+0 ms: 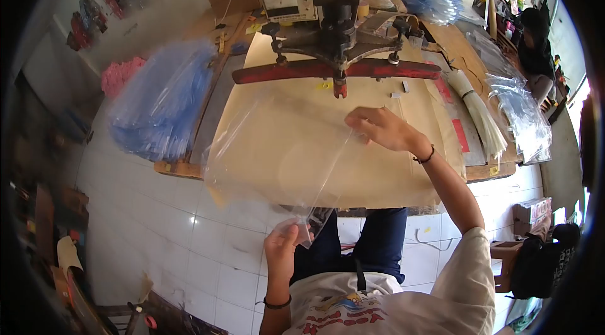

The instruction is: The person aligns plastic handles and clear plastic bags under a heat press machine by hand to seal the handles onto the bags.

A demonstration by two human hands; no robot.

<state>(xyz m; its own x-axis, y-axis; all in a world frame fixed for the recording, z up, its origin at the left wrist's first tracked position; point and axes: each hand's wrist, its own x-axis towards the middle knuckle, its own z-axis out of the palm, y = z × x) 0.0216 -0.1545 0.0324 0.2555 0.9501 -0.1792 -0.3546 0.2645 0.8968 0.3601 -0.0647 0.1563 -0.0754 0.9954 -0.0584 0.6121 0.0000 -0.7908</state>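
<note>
A clear plastic sheet (252, 140) stretches between my two hands, over the front of a paper-covered worktable (302, 171). Low in the view, close to my lap, my left hand (282, 247) is closed on its near corner. A small pale patch shows at those fingertips; I cannot make out what it is. Higher up, my right hand (386, 130) pinches the sheet's right edge over the brown paper. Just beyond that hand hangs a press head with a long red bar (277, 73). The sheet's far left part is see-through and its outline is hard to follow.
Bluish plastic sheets (167, 102) are heaped at the table's left, with a pink bundle (121, 77) behind. White strips (477, 114) and more clear plastic (520, 118) lie at the right. Two small metal blocks (400, 90) sit under the bar. Another person (535, 45) sits far right.
</note>
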